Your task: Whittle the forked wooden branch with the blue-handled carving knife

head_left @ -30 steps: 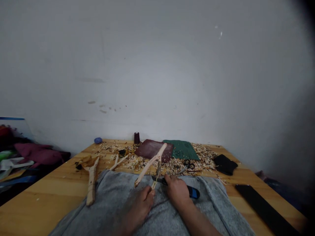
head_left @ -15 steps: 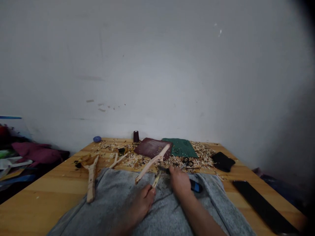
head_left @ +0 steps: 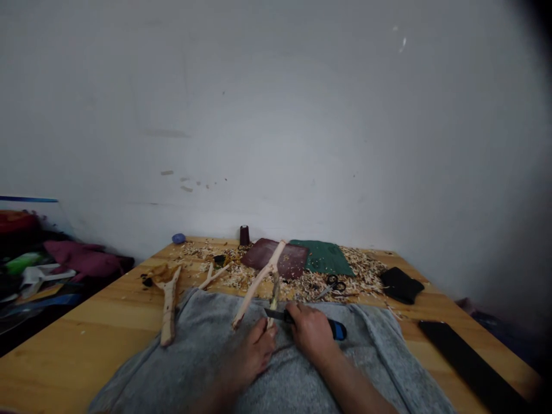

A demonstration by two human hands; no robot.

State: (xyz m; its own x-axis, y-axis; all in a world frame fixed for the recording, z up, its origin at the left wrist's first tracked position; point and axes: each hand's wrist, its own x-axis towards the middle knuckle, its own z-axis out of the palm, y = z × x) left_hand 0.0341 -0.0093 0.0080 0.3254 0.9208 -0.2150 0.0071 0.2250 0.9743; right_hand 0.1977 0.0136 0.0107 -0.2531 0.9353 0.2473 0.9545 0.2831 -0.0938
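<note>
Bare white wall (head_left: 276, 115) fills most of the view; wooden counter (head_left: 86, 345) runs below it, back edge touching the wall. Grey cloth (head_left: 207, 356) covers the near middle of the counter, under both hands.

Forked branch (head_left: 259, 279) is over the cloth, fork end tilted up toward the wall. Left hand (head_left: 254, 356) is closed around its lower end. Right hand (head_left: 313, 336) is wrapped round a knife (head_left: 334, 329) with a blue-tipped handle, blade lying against the short prong just beside the left fingers.

Judgement: cutting well here means shallow strokes away from the left hand, branch braced on the cloth, thumb kept off the blade line. Blade and left fingers are very close, main risk.

Around: a second carved stick (head_left: 168, 310) lies left of the cloth, wood shavings (head_left: 353, 273) spread along the back. Dark red pad (head_left: 280, 261) and green mat (head_left: 323, 259) sit near the wall, scissors (head_left: 332, 284) in front of them, black pouch (head_left: 401, 284) to the right, long black strip (head_left: 470, 362) near the right edge.

Open room: bare counter front left; right side is tighter.
</note>
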